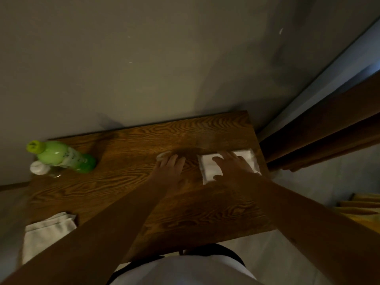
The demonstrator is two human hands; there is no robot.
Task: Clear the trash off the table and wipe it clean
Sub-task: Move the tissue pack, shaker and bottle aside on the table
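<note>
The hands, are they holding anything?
The left hand covers a small white crumpled wad; the right hand presses flat on the white tissue pack. Neither clearly grips.

1. A small white scrap at the far side of the wooden table lies mostly hidden under the left hand; what it is cannot be told.
2. The right hand covers the middle of a white packet.
3. A clear bottle sits partly behind the green bottle; label print is too small to read.
4. A pale cloth overhangs the table's left edge.
</note>
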